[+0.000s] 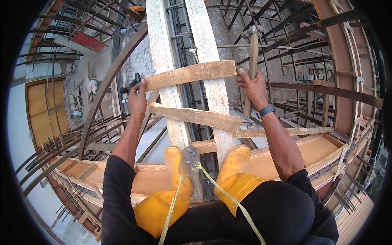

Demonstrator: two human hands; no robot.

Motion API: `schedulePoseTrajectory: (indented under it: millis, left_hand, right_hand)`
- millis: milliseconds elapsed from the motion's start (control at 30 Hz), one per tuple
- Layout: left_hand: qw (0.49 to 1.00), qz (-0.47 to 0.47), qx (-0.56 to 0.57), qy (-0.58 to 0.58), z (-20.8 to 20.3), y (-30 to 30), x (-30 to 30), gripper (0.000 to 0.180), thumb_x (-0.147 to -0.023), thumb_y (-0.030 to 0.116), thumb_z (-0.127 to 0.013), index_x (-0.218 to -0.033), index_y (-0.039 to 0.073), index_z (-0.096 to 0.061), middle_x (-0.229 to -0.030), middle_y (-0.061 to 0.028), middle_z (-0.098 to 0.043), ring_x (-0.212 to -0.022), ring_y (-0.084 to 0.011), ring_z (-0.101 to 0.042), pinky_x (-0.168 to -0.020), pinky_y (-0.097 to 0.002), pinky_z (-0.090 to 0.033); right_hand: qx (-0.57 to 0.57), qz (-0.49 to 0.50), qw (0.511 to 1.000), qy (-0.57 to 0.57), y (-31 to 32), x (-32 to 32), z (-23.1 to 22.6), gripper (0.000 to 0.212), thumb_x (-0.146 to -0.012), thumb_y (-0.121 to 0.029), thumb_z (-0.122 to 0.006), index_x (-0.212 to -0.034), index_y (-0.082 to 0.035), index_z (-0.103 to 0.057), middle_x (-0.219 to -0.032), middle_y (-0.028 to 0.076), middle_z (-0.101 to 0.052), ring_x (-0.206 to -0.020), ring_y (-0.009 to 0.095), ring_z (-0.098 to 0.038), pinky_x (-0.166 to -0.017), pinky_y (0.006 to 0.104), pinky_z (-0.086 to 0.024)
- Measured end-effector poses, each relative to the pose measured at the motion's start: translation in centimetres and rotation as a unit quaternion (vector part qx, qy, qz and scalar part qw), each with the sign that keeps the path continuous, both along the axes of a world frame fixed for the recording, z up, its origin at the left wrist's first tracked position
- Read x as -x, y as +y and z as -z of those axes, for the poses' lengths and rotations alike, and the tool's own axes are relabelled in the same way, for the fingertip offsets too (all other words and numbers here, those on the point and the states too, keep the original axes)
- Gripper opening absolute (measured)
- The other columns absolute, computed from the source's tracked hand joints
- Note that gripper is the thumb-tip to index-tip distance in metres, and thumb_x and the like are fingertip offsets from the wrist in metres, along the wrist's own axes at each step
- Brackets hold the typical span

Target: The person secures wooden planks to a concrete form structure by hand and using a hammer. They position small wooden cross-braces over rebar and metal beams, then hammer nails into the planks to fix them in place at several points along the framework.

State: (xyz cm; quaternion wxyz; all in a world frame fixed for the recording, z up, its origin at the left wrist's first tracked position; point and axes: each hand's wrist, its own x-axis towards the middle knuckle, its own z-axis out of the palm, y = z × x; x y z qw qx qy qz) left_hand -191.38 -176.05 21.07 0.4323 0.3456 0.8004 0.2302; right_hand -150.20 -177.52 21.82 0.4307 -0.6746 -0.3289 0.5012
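Observation:
A short rough wooden plank (190, 75) lies across two long whitish formwork beams, with steel rebar (185, 45) running in the gap between them. My left hand (138, 98) is closed at the plank's left end. A small black and green object (132, 83) shows beside those fingers; its kind I cannot make out. My right hand (252, 87) is closed around the wooden handle of a hammer (253, 57), head pointing away from me. Its thumb and fingertips are by the plank's right end. Nearer me, a second short plank (196, 116) also spans the beams.
My yellow boots (234, 163) straddle the near end of the beams (161, 36). A clear plastic container (189, 157) hangs on a pale green cord between my knees. Curved dark bars (112, 90) and wooden formwork troughs (294, 159) surround me, with a lower level visible through the gaps.

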Motion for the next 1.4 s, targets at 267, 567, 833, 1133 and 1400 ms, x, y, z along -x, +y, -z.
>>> schedulePoseTrajectory:
  millis: [267,567,833,1133,1400]
  left_hand:
    - [0.960,-0.007,-0.250,0.126,-3.7,-1.1,-5.4,0.042,-0.092,0.041,-0.072,-0.105,0.002,-0.065,-0.078,0.0000,-0.057,-0.071,-0.0083,-0.048,-0.065,-0.0251,-0.043]
    - [0.942,-0.009,-0.144,-0.303,-5.4,-1.4,-11.8,0.022,-0.105,0.024,-0.046,-0.108,0.003,-0.054,-0.075,0.0011,-0.044,-0.059,-0.0070,-0.038,-0.055,-0.0257,-0.039]
    - [0.843,-0.103,-0.075,-0.523,-5.3,-2.5,-15.5,0.026,-0.107,0.025,-0.043,-0.121,0.004,-0.052,-0.119,-0.0149,-0.065,-0.109,-0.0272,-0.066,-0.099,-0.0439,-0.054]
    - [0.781,-0.076,-0.065,-0.617,-7.8,-4.2,-18.8,0.026,-0.107,0.027,-0.046,-0.123,0.008,-0.052,-0.140,-0.0163,-0.054,-0.135,-0.0301,-0.049,-0.105,-0.0495,-0.050]
    - [0.787,-0.036,-0.075,-0.612,-7.5,-5.6,-20.0,0.034,-0.106,0.032,-0.047,-0.124,0.003,-0.046,-0.135,-0.0201,-0.055,-0.127,-0.0321,-0.055,-0.102,-0.0463,-0.052]
  right_hand:
    - [-0.050,-0.043,0.991,-0.119,-3.4,-1.6,-1.6,0.040,-0.089,-0.030,-0.077,-0.109,0.000,-0.058,-0.086,0.007,-0.069,-0.076,0.013,-0.065,-0.069,0.0298,-0.054]
    - [-0.069,-0.048,0.987,-0.135,-0.5,1.5,-0.4,0.043,-0.086,-0.025,-0.078,-0.112,0.002,-0.058,-0.100,0.012,-0.070,-0.086,0.021,-0.069,-0.076,0.0329,-0.055]
    - [-0.046,-0.029,0.987,-0.148,1.0,1.6,-0.4,0.051,-0.082,-0.029,-0.081,-0.113,0.004,-0.057,-0.103,0.016,-0.070,-0.089,0.024,-0.070,-0.078,0.0363,-0.055]
    - [-0.044,-0.078,0.992,0.084,-5.5,5.4,-7.3,0.043,-0.084,-0.019,-0.080,-0.113,0.001,-0.055,-0.093,0.007,-0.070,-0.083,0.015,-0.067,-0.073,0.0300,-0.055]
    - [-0.053,-0.100,0.988,0.106,-7.1,6.9,-7.6,0.039,-0.087,-0.006,-0.074,-0.117,0.001,-0.049,-0.092,0.006,-0.067,-0.079,0.013,-0.066,-0.069,0.0268,-0.057]
